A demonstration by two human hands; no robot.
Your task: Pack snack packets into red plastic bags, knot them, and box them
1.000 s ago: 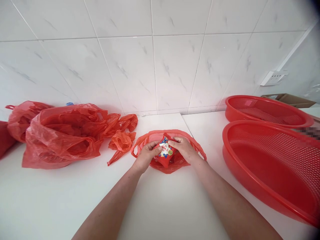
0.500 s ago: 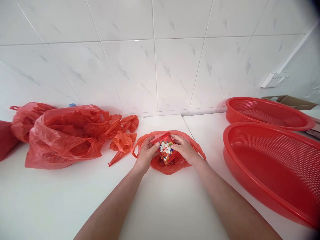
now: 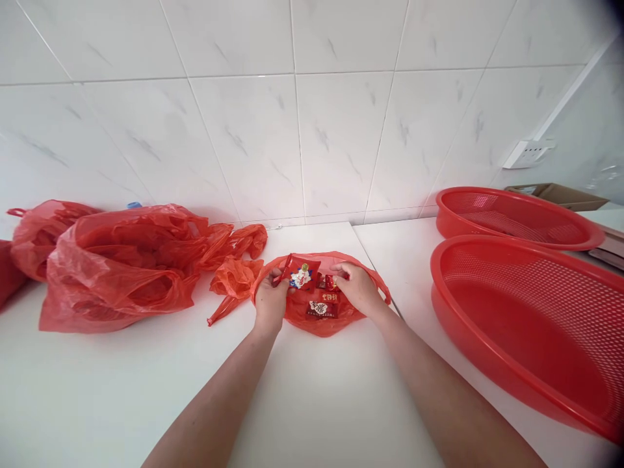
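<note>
Before me an open red plastic bag [image 3: 324, 330] lies on the white counter, holding several small packets. My left hand [image 3: 272, 296], at the bag's left side, grips a red snack packet [image 3: 301, 273] by its left edge; the packet has a white-and-blue print and a gold spot. Inside the bag's right half, my right hand [image 3: 355, 284] has bent fingers at a small red wrapped packet [image 3: 331, 282], which the fingers partly hide. Below it a dark red packet with white lettering [image 3: 322, 309] rests in the bag.
Crumpled red bags [image 3: 237, 276] lie to the left, beside a large full-looking red bag [image 3: 121, 273]. Two red perforated baskets [image 3: 463, 325] stand on the right. A cardboard box [image 3: 560, 195] and a wall socket [image 3: 529, 154] are behind them, by the tiled wall.
The red snack packet, earlier between both hands, has moved left in my left hand. My right hand has come off it and is at a smaller packet. More packets show in the bag.
</note>
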